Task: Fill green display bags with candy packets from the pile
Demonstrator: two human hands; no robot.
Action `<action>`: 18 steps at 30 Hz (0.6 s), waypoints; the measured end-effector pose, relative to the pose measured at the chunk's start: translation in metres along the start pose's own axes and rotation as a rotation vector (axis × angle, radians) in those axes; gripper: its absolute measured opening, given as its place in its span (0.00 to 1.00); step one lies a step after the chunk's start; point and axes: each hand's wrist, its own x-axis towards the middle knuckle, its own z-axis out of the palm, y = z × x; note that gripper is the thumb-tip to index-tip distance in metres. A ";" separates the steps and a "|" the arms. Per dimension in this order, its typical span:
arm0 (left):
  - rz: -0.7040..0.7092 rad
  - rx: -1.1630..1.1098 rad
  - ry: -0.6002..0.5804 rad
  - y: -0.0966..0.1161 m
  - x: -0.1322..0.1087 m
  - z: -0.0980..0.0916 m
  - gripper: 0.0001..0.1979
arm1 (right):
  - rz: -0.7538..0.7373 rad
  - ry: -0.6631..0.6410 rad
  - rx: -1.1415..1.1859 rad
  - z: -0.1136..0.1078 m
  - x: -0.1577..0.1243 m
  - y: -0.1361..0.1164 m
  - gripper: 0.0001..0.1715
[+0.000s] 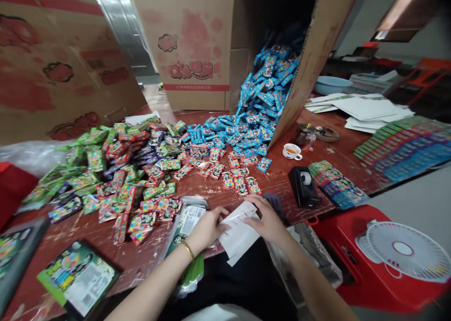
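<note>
My left hand (pixel 207 229), with a gold bracelet at its wrist, pinches the left edge of a white paper (pixel 239 238). On the paper's right side, my right hand (pixel 266 220) grips the upper edge between thumb and fingers. The paper hangs over my lap at the table's front edge. A plastic-wrapped green pack (pixel 185 229) with a white label lies beside my left hand and partly under that forearm. Small red boxes (pixel 241 185) lie on the table just beyond my hands.
Green boxes (pixel 95 161) heap at the left, blue boxes (pixel 255 116) spill from a carton (pixel 299 86). A cup (pixel 291 152) and black dispenser (pixel 303 187) stand right, near a white fan (pixel 403 248). A green pack (pixel 79 276) lies front left.
</note>
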 end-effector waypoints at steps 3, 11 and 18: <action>0.026 -0.007 -0.029 0.009 -0.028 -0.023 0.16 | 0.098 -0.143 0.205 -0.001 -0.004 -0.011 0.25; 0.067 0.214 -0.005 0.026 -0.073 -0.052 0.18 | 0.005 -0.544 0.566 -0.015 -0.007 -0.056 0.45; 0.154 0.040 0.067 0.028 -0.087 -0.054 0.22 | 0.090 -0.263 0.149 0.013 -0.002 -0.077 0.05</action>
